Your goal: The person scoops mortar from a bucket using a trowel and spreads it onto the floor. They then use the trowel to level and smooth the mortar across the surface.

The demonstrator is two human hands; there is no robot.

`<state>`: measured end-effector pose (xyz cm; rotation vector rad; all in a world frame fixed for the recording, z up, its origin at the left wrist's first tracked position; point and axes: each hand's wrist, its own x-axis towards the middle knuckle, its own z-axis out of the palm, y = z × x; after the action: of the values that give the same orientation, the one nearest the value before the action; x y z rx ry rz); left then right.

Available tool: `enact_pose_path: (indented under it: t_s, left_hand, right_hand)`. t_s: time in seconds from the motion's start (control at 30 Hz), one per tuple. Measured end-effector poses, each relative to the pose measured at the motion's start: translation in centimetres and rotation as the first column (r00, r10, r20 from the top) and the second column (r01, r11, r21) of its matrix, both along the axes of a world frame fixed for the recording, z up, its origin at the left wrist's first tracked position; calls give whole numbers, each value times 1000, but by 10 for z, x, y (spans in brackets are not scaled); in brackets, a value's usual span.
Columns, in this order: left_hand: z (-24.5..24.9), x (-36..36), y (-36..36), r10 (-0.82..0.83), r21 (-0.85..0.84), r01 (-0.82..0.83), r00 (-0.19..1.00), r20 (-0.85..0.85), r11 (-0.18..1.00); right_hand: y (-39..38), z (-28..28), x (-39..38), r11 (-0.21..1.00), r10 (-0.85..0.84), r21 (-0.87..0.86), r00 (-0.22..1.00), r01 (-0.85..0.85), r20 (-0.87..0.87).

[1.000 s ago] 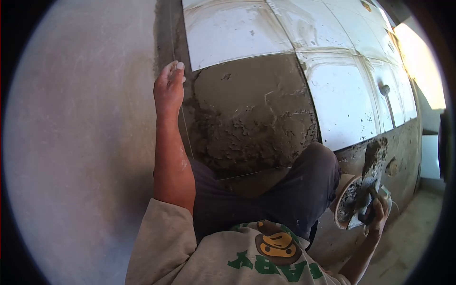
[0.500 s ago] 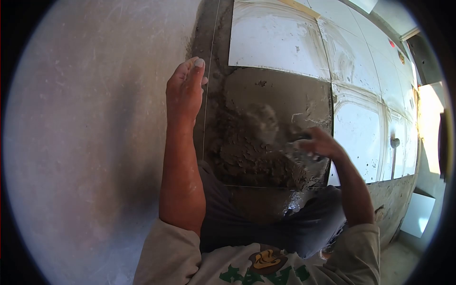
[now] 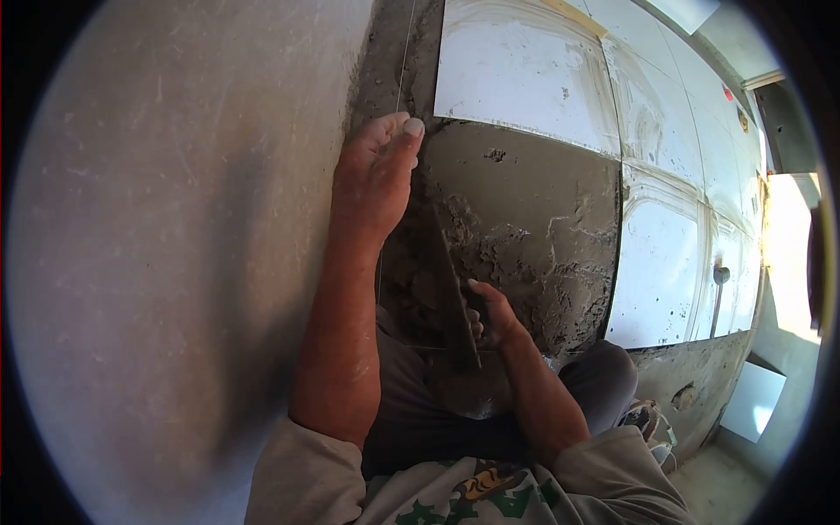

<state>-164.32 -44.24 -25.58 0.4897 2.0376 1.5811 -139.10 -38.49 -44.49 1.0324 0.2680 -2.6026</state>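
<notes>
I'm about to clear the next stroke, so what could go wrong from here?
The left hand overlaps the string in view; if they touch, it might shift. The trowel in the right hand looks tipped on edge, so it could gouge the mortar. That mortar is lumpy in places and might set uneven.

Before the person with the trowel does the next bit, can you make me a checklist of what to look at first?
1. Trowel gripped by the right hand: ok.
2. Left hand free of tools: ok, none shows in it.
3. Grey mortar smooth all over: not ok; it is smoother toward the top of the picture, but rough and lumpy lower down.
4. White tile just above the mortar wiped clean: not ok; brownish smears mark it.
5. Thin string clear of the left hand: cannot tell; they overlap in this view.
</notes>
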Motion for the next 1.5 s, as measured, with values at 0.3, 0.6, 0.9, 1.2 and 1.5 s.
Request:
enact_pose_path:
  t_s: [0.3,0.6,0.9,1.2,1.5]
  left_hand:
    - [-3,-2,5,-34,43,35,999,-20,998]
    - [7,8,6,-67,29,66,997,23,997]
    - [7,24,12,-98,40,98,995,-12,994]
    - [18,35,9,-75,-9,75,996,50,997]
    - [13,33,13,-86,2,86,995,47,996]
  right_hand:
    - [80,57,-60,23,298,791,760,-611,578]
    - [43,11,-9,-561,475,700,520,-442,710]
    - [90,3,-52,-738,391,596,520,-317,760]
    - [133,19,-99,-592,105,613,704,-523,702]
    - [42,-2,-48,-647,486,694,530,-317,695]
